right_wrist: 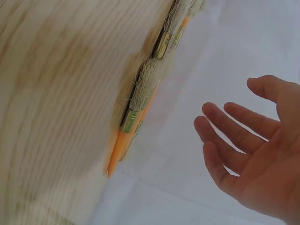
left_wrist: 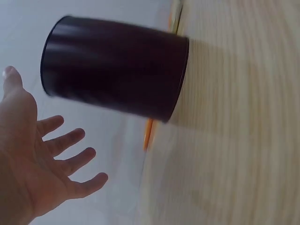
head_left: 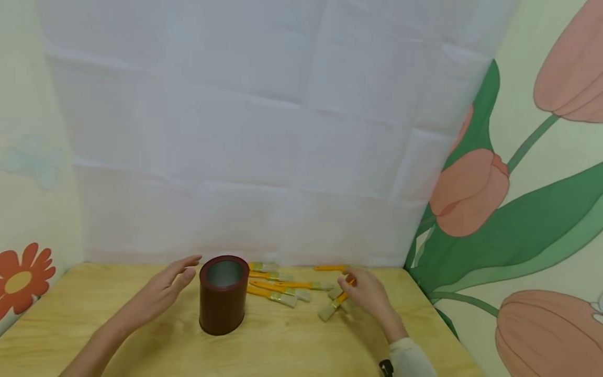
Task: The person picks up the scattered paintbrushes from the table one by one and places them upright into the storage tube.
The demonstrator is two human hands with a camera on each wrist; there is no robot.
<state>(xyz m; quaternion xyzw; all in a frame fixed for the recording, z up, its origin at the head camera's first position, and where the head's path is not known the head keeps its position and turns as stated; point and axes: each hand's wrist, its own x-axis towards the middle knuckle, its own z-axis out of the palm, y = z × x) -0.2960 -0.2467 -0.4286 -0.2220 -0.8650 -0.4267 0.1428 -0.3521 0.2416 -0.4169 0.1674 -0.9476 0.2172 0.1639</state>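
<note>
No legible text, label, brand, number or sign anywhere on cup, brushes, table or walls

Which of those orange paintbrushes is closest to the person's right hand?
The paintbrush lying slanted at the far right of the scatter, directly under the right hand. The other brushes lie flatter, nearer the dark red cup.

Dark red cup (head_left: 223, 296) upright on table, orange-handled brushes (head_left: 278, 287) scattered flat just beside — right.
</note>
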